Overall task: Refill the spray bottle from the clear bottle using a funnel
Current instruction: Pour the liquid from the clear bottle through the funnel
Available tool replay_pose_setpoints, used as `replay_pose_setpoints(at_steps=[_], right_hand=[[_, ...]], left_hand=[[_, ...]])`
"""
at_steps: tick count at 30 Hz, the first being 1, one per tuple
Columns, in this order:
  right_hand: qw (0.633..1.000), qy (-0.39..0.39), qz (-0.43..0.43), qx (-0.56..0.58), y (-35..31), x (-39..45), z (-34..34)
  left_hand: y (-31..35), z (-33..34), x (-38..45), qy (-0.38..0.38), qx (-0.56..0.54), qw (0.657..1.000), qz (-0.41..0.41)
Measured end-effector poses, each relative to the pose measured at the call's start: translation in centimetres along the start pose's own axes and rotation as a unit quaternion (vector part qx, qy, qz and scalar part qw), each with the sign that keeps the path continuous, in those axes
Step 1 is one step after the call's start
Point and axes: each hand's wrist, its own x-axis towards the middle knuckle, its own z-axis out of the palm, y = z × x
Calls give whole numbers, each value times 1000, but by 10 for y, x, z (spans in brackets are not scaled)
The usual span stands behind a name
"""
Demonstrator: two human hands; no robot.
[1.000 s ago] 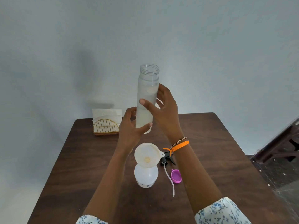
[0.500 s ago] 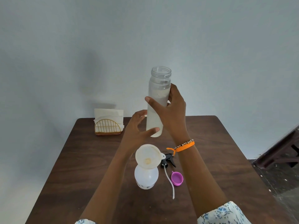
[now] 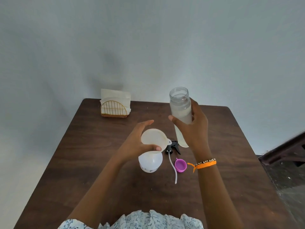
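- Steadying: left hand [image 3: 135, 142] grasps the translucent funnel [image 3: 154, 139] by its round rim, seated in the white, bulbous spray bottle [image 3: 150, 162] below.
- Right hand [image 3: 193, 129] is wrapped round the upright clear bottle [image 3: 180, 111], a smooth, uncapped cylinder of milky liquid, just right of the funnel; long axis vertical, so pouring needs a leftward tilt.
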Motion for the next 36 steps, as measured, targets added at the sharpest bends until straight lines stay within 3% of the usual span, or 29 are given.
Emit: replay_pose_setpoints(at_steps=[7, 16, 36], right_hand=[[999, -15, 27, -6, 22, -24, 1], [998, -18, 50, -35, 40, -41, 2], [987, -45, 1, -155, 54, -60, -1]], left_hand=[[-9, 15, -7, 5, 10, 1000, -11], [-25, 29, -9, 29, -55, 998, -15], [-30, 32, -12, 92, -53, 994, 0]])
